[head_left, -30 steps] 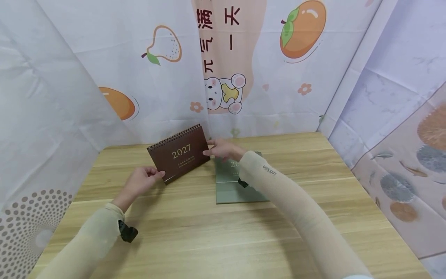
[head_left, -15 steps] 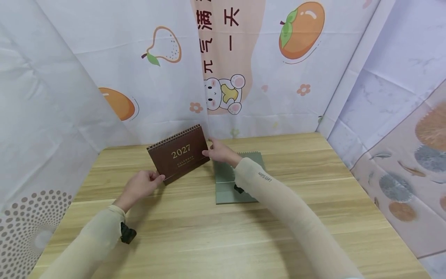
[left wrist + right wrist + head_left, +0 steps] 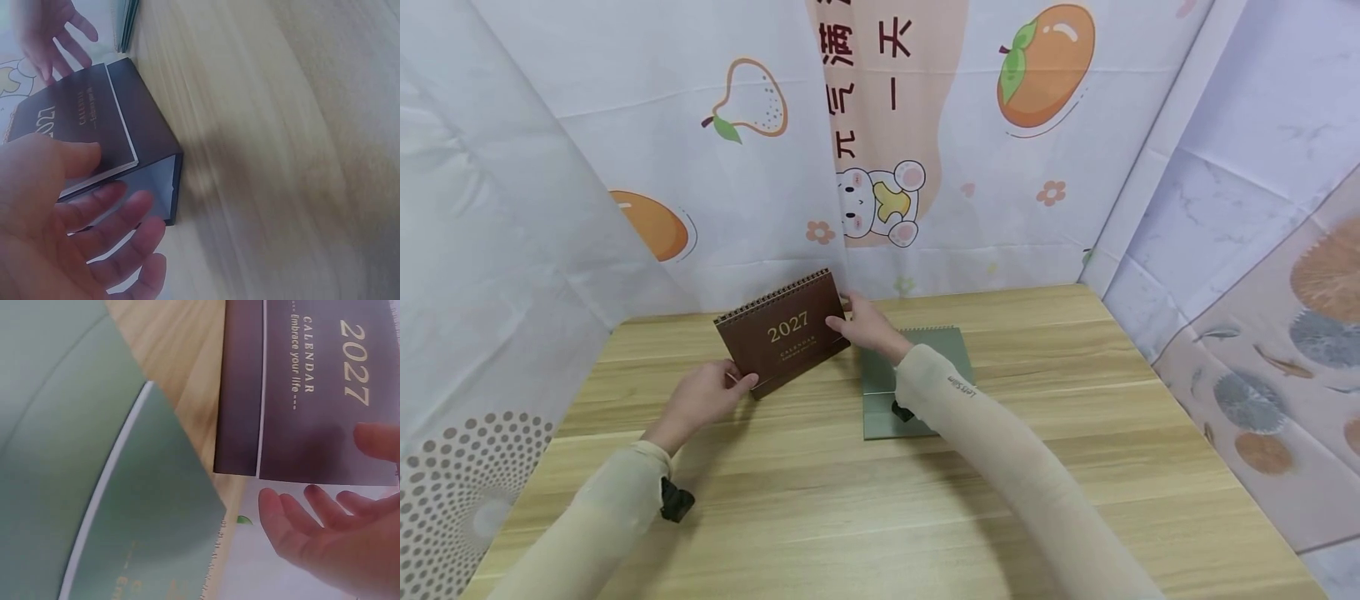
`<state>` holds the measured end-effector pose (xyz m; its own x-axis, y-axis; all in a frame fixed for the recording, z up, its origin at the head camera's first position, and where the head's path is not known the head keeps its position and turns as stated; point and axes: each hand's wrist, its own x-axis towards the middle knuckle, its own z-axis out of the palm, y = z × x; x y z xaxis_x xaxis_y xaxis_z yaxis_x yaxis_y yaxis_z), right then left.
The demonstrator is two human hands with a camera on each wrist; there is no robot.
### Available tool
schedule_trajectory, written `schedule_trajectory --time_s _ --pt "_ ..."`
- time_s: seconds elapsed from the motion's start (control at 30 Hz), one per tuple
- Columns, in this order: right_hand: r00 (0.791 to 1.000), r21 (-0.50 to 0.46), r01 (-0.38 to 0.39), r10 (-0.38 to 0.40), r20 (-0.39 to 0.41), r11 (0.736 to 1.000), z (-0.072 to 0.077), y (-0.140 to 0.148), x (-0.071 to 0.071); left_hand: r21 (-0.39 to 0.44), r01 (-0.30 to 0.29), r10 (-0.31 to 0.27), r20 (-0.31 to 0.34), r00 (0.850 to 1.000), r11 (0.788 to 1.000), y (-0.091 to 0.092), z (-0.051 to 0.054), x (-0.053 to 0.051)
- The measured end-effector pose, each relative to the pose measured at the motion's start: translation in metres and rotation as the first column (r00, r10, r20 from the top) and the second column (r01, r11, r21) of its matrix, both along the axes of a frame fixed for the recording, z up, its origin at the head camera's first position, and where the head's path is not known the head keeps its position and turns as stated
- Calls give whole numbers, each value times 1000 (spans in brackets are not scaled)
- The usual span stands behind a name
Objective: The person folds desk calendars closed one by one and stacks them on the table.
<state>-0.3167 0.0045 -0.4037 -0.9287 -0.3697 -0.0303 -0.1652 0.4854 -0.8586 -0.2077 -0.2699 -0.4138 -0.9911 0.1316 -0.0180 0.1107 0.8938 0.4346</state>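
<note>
A brown 2027 desk calendar [image 3: 786,333] stands as a tent at the back left of the table, turned at an angle, its spiral along the top. My left hand [image 3: 703,400] holds its lower left corner, thumb over the cover and fingers at the open side, as the left wrist view shows. At its right edge my right hand [image 3: 871,325] grips with the thumb on the front cover and the fingers behind. A green desk calendar [image 3: 887,412] stands just right of the brown one, partly hidden by my right forearm. In the right wrist view the green calendar [image 3: 162,487] fills the left side.
The wooden table [image 3: 820,508] runs up to a printed curtain [image 3: 1000,217] at the back. More cloth hangs along the left and right sides. A small black camera [image 3: 676,500] sits on my left wrist.
My right hand has shifted slightly left, its thumb now further over the brown cover. The brown calendar has hardly moved. More of the green calendar's top shows as the right forearm moved left.
</note>
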Motion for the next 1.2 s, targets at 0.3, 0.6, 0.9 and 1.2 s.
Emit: schedule_trajectory --time_s 0.3,0.6,0.9,1.2 --pt "999 5 -13 14 -29 1000 -13 1 -2 5 15 -15 14 1000 1000 2 -6 0" --pt "991 266 -39 72 -116 963 -15 0 -1 2 25 -25 26 999 1000 3 -10 -4" --pt "984 360 -55 111 -138 931 -17 -2 -5 -19 40 -39 29 999 999 6 -12 -4" --pt "980 385 -89 149 -129 919 -22 -2 -3 -8 64 -64 45 997 998 7 -17 -3"
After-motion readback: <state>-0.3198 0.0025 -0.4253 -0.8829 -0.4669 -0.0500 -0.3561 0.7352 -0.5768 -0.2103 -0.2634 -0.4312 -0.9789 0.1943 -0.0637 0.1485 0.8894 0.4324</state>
